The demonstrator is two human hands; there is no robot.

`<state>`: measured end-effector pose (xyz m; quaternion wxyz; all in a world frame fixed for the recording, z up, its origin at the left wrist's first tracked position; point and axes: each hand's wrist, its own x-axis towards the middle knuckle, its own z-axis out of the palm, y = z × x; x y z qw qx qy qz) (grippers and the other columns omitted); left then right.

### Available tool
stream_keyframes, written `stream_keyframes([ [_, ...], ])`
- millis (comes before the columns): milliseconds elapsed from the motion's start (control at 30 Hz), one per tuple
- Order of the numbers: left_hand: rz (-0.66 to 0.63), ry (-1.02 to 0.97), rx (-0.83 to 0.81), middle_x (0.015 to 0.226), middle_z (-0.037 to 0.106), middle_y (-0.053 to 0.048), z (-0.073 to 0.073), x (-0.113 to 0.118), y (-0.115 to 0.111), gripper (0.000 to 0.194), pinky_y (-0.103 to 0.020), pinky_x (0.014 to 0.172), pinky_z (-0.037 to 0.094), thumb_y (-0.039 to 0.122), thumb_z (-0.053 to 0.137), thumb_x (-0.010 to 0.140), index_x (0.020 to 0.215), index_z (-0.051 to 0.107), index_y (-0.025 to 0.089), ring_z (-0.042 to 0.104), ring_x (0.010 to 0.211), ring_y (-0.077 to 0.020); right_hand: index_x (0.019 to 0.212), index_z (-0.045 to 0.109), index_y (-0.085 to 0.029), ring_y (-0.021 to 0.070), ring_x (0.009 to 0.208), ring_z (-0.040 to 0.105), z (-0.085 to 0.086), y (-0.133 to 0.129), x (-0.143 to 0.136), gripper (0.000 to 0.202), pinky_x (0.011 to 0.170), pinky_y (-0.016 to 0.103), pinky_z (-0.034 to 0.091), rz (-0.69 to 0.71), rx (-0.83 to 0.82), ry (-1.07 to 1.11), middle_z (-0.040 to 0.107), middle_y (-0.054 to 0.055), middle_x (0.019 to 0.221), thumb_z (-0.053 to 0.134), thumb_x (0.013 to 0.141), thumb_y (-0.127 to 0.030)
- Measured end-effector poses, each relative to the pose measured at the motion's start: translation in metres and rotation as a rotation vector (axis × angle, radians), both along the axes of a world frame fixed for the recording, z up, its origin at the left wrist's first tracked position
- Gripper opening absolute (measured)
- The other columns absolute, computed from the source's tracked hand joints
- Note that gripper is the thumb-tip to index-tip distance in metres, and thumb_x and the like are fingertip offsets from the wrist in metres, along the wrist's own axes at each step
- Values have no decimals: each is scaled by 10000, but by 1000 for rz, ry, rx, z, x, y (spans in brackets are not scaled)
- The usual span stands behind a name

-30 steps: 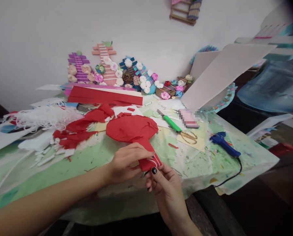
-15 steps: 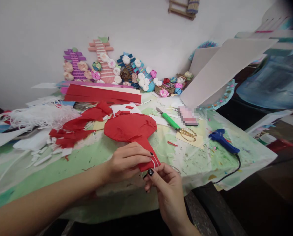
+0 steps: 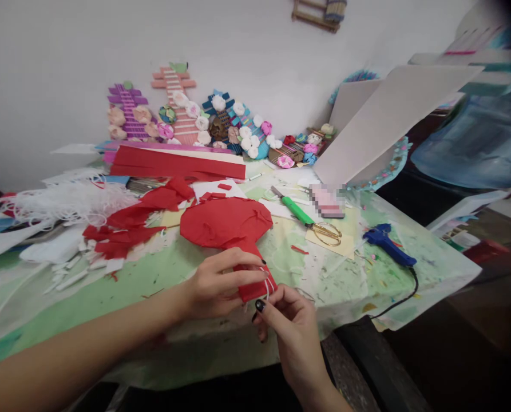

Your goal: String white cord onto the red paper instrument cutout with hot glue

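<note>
The red paddle [image 3: 221, 222] lies at the near middle of the table [image 3: 324, 286], its broad, wrinkled head pointing away from the person and its narrow handle [image 3: 247, 293] slanting down toward the near edge. The left hand [image 3: 214, 286] holds this handle from the left side, fingers laid across the top, the thumb hidden from view. The right hand [image 3: 296, 326] is nearly closed, thumb and fingertips pinched together on a white string [image 3: 268, 288] at the handle's end; the string runs over the red surface beside the left fingertips. Left of the paddle are torn red scraps [image 3: 129, 243], small white bits [image 3: 72, 274] and a tangled heap of white string [image 3: 62, 200]. To the right sit a green-handled knife [image 3: 297, 210] and gold-handled scissors [image 3: 329, 233], the scissors partly over yellow paper [image 3: 339, 249], with a blurred pink object [image 3: 327, 201] just behind. A blue glue gun [image 3: 390, 246] rests farther right, its black cord [image 3: 415, 289] trailing over the near edge. At the back, a long red sheet [image 3: 175, 165] lies before a row of flower-covered stick crafts [image 3: 186, 126] leaning on the wall [image 3: 238, 34].
</note>
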<state>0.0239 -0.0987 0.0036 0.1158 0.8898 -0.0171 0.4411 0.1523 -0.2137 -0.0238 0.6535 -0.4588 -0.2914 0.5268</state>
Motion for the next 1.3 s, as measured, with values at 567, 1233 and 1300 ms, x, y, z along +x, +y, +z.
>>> stream_keyframes([
  [567,17,-8,56,1130,562,-153,-13,-2,1,323,-330,784,522,123,620,798,1120,627,150,589,924,-193,528,501,-170,48,367,369,10,2,6,135,384,189,276,11,-101,-228,539,-30,457,610,598,-209],
  [1233,29,-27,47,1047,615,-136,-11,0,1,197,-322,757,528,135,632,798,994,644,148,601,919,-199,566,487,-180,57,405,357,7,4,9,203,400,194,271,65,-101,-295,506,-42,481,658,628,-270],
  [1300,33,-38,55,1015,625,-126,-9,0,1,179,-310,747,525,137,622,809,987,643,151,604,892,-189,567,507,-172,60,428,361,9,1,18,224,412,192,274,127,-114,-379,489,-46,484,705,611,-266],
])
